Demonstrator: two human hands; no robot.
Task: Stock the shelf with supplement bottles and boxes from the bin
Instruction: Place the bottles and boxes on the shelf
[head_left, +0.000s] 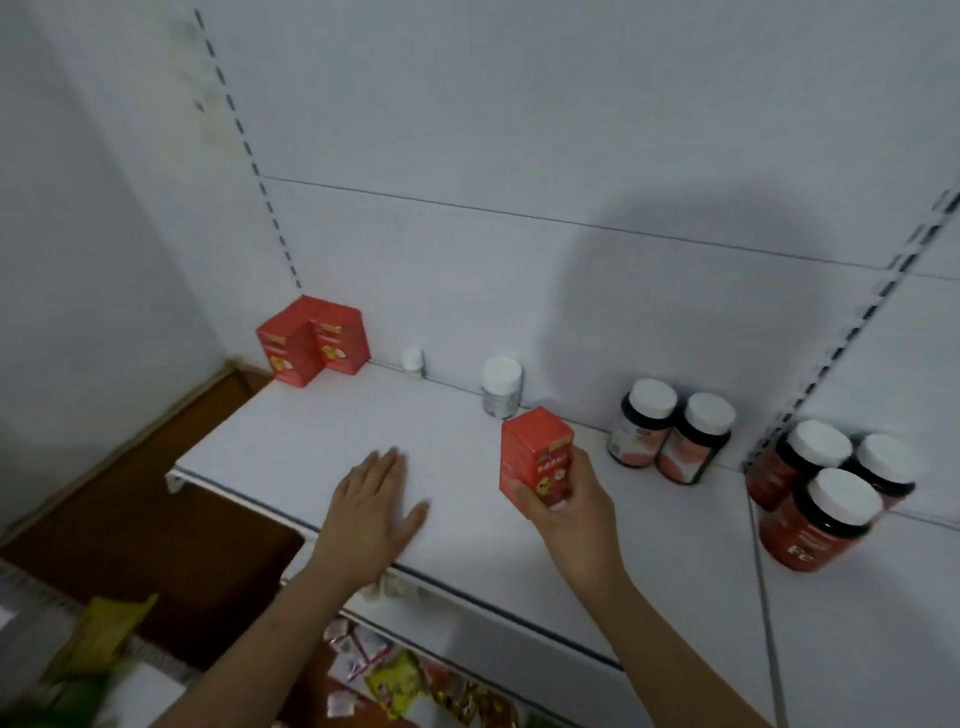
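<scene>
While the left hand (376, 512) lies flat, fingers straight, on the white shelf (291, 447), the right hand (563, 501) grips a red box (535, 452) upright above the shelf's middle. Two more red boxes (311, 340) stand together at the back left corner. Along the back wall stand a small white bottle (413, 362), a larger white one (500, 387), and two dark jars (670, 431) with white lids.
</scene>
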